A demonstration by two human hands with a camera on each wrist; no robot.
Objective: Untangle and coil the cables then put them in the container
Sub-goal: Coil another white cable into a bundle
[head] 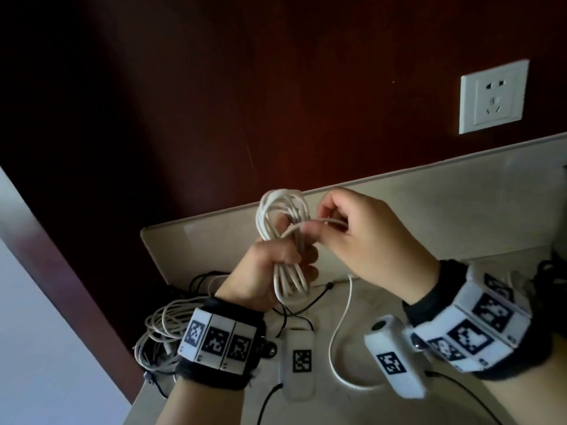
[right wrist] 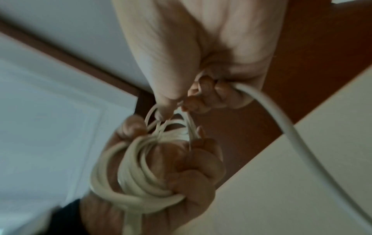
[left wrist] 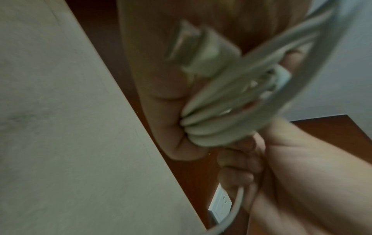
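White cable coil (head: 283, 237) gripped in left hand (head: 264, 271) above worktop (head: 399, 210); right hand (head: 365, 237) pinches its free strand. Loose cable tangle (head: 162, 329) left, wall socket (head: 493, 96) behind.

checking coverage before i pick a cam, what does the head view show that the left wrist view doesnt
Only the head view: the tangled cables lying on the table, the slack strand trailing down, both wrist bands.

Only the left wrist view: a close, blurred plug end sticking out of the bundle.

Both: the left hand gripping the white coil, the right hand pinching its strand, the wall socket.
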